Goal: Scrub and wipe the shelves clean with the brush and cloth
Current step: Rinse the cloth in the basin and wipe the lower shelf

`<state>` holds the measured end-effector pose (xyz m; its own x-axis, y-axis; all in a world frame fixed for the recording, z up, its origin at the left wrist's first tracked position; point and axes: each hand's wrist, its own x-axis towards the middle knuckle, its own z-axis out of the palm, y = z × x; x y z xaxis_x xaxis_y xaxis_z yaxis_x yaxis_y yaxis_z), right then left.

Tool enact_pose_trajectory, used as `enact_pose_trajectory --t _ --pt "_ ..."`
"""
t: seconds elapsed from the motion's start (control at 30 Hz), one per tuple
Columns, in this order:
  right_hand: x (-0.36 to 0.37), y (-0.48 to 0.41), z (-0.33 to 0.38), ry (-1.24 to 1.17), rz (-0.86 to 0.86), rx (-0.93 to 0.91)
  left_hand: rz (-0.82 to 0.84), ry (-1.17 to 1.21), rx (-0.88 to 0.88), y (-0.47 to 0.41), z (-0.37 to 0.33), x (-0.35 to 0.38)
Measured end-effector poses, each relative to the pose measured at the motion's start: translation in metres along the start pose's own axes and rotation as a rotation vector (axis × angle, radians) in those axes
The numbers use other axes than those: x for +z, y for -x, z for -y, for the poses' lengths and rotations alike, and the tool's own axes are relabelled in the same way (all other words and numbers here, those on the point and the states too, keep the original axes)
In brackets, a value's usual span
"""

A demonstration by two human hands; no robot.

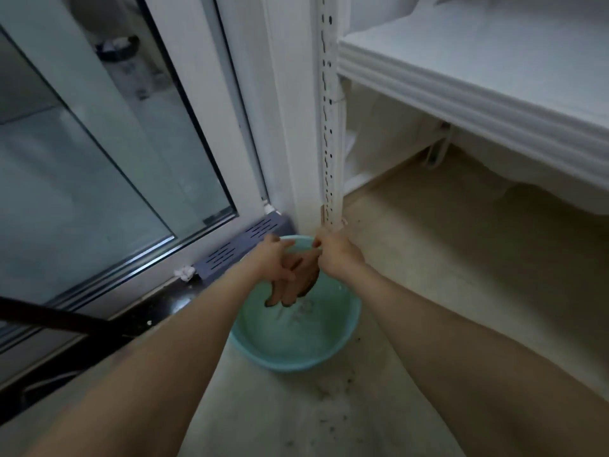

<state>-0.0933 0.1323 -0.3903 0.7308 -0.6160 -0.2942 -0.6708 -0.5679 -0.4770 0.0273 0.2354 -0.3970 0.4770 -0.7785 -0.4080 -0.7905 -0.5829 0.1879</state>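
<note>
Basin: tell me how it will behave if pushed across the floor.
Likely heavy for its size: the basin holds water. A quick shove would probably slosh it toward the rim. Wide and low on the floor, it should slide, not tip.

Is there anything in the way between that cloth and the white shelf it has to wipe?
Almost nothing. The left hand and right hand hold the cloth over the green basin. The shelf is open at the front; only the white post with holes stands at its left corner, just above the hands.
</note>
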Motion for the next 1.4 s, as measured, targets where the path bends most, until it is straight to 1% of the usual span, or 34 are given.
enact_pose_trajectory --t 0.07,0.13,0.2,0.23,0.27,0.3,0.37,0.4,0.43,0.5,0.53,0.6,0.63,0.7,0.73,0.77,0.8,0.83,0.87,0.9,0.93,0.97,1.0,1.03,1.07,1.1,1.13,1.17,1.2,1.3,1.33,1.37,1.4 --pt "0.041 0.000 -0.009 0.123 0.197 -0.019 0.087 -0.092 -0.040 0.003 0.010 0.040" --pt "0.078 0.000 -0.017 0.238 0.337 -0.053 0.240 -0.107 -0.056 0.006 0.017 0.082" --pt "0.109 0.002 -0.027 0.335 0.575 -0.041 0.421 -0.110 -0.030 0.008 0.022 0.120" --pt "0.120 0.002 -0.032 0.354 0.678 -0.014 0.475 -0.128 -0.004 0.009 0.025 0.133" --pt "0.126 0.003 -0.037 0.351 0.690 0.001 0.481 -0.152 0.009 0.010 0.028 0.139" --pt "0.129 0.000 -0.041 0.328 0.603 0.022 0.447 -0.166 0.005 0.008 0.032 0.142" --pt "0.133 -0.007 -0.047 0.310 0.301 0.074 0.344 -0.196 -0.084 -0.001 0.038 0.143" --pt "0.135 -0.011 -0.048 0.315 0.233 0.078 0.307 -0.205 -0.117 -0.004 0.038 0.143" --pt "0.137 -0.016 -0.046 0.332 0.242 0.051 0.296 -0.178 -0.119 -0.008 0.036 0.143" --pt "0.141 -0.022 -0.040 0.313 0.326 0.002 0.328 -0.116 -0.042 -0.013 0.031 0.147" --pt "0.143 -0.025 -0.038 0.302 0.316 -0.010 0.337 -0.087 -0.035 -0.015 0.031 0.150" --pt "0.145 -0.033 -0.038 0.276 0.262 -0.006 0.277 -0.062 -0.117 -0.020 0.034 0.153" --pt "0.147 -0.035 -0.040 0.281 0.291 -0.008 0.243 -0.065 -0.151 -0.021 0.036 0.154" --pt "0.150 -0.037 -0.041 0.297 0.416 -0.004 0.256 -0.066 -0.147 -0.022 0.037 0.155" --pt "0.152 -0.038 -0.041 0.239 0.455 0.013 0.286 -0.055 -0.137 -0.022 0.034 0.153" --pt "0.152 -0.039 -0.040 0.117 0.450 0.029 0.300 -0.013 -0.133 -0.022 0.033 0.151" --pt "0.150 -0.039 -0.038 -0.041 0.417 0.051 0.280 0.078 -0.153 -0.021 0.032 0.147" --pt "0.146 -0.040 -0.037 -0.195 0.373 0.070 0.206 0.234 -0.199 -0.022 0.031 0.144" --pt "0.141 -0.042 -0.035 -0.343 0.324 0.093 0.114 0.444 -0.280 -0.023 0.032 0.140" --pt "0.136 -0.045 -0.033 -0.491 0.269 0.123 0.019 0.725 -0.382 -0.024 0.033 0.136" --pt "0.129 -0.047 -0.031 -0.605 0.210 0.147 -0.062 1.007 -0.483 -0.023 0.030 0.130" --pt "0.121 -0.048 -0.030 -0.686 0.165 0.155 -0.142 1.231 -0.573 -0.023 0.028 0.122" --pt "0.113 -0.047 -0.028 -0.747 0.158 0.153 -0.213 1.372 -0.622 -0.023 0.027 0.115" --pt "0.106 -0.046 -0.029 -0.803 0.188 0.144 -0.274 1.441 -0.635 -0.024 0.027 0.108" --pt "0.100 -0.045 -0.031 -0.841 0.246 0.137 -0.324 1.456 -0.627 -0.025 0.028 0.102" --pt "0.095 -0.043 -0.035 -0.840 0.311 0.133 -0.361 1.445 -0.608 -0.025 0.030 0.098" --pt "0.091 -0.040 -0.039 -0.790 0.357 0.130 -0.382 1.417 -0.591 -0.025 0.031 0.097" --pt "0.089 -0.040 -0.043 -0.699 0.372 0.128 -0.390 1.370 -0.575 -0.025 0.034 0.098" --pt "0.090 -0.042 -0.046 -0.588 0.336 0.127 -0.387 1.297 -0.566 -0.026 0.035 0.101" --pt "0.094 -0.044 -0.049 -0.296 0.140 0.179 -0.360 0.966 -0.599 -0.027 0.035 0.117" --pt "0.099 -0.043 -0.048 -0.211 0.136 0.179 -0.325 0.858 -0.625 -0.027 0.035 0.120" --pt "0.105 -0.040 -0.047 -0.107 0.177 0.169 -0.273 0.722 -0.613 -0.025 0.035 0.123" --pt "0.115 -0.037 -0.046 0.022 0.244 0.150 -0.193 0.540 -0.529 -0.023 0.035 0.127"
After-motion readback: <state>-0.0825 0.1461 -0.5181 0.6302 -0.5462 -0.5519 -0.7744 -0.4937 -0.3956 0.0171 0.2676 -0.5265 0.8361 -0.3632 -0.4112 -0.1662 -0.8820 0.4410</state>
